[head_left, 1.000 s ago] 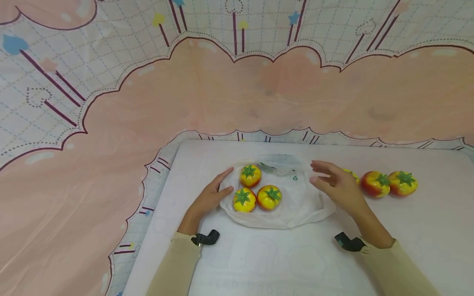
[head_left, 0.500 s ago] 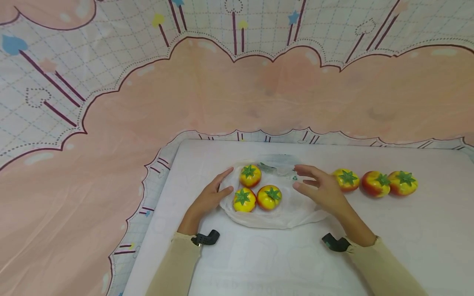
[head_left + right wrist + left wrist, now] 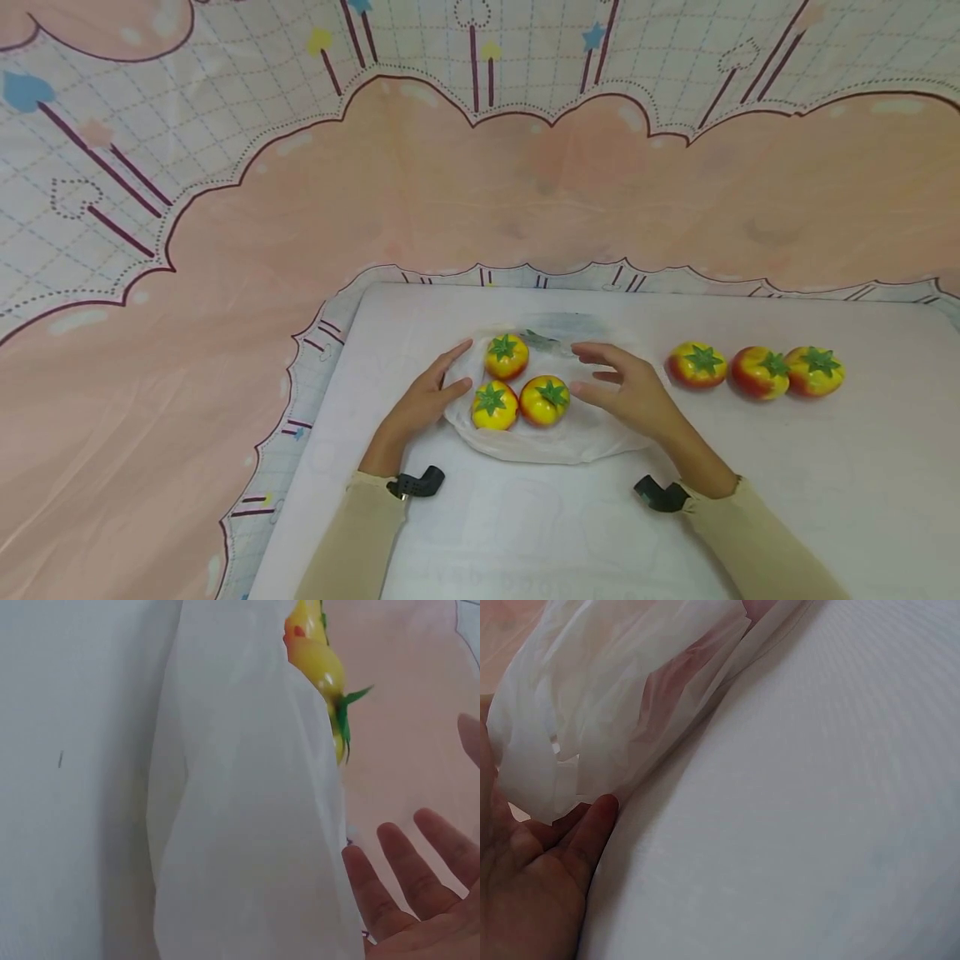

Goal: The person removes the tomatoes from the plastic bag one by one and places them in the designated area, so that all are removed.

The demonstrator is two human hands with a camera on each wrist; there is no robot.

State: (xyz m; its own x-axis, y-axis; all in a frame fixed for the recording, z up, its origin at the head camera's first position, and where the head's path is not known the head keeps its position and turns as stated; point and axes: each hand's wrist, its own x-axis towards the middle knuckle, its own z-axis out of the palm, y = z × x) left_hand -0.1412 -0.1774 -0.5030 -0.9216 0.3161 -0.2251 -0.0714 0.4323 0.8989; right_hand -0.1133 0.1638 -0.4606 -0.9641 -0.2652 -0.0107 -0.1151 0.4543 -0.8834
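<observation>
A white plastic bag (image 3: 555,446) lies spread on the table, with three yellow-and-red toy fruits (image 3: 545,400) on its left part, each topped by a green star-shaped leaf. My left hand (image 3: 423,396) is at the bag's left edge, thumb and fingers spread apart. In the left wrist view, fingertips (image 3: 606,804) touch the bag's thin, crinkled edge. Above the bag's right part hovers my right hand (image 3: 633,396), its relaxed fingers pointing left toward the nearest fruit. The right wrist view shows those fingers (image 3: 367,889) extended beside the bag, holding nothing.
Three more such fruits, the left one (image 3: 697,365), the middle one (image 3: 761,372) and the right one (image 3: 816,372), stand in a row on the white table (image 3: 825,483), right of the bag. A patterned pink cloth (image 3: 525,192) hangs behind the table.
My right hand has moved left over the bag, from its right edge toward the fruits on it, uncovering the leftmost fruit of the row. The left hand has stayed in place.
</observation>
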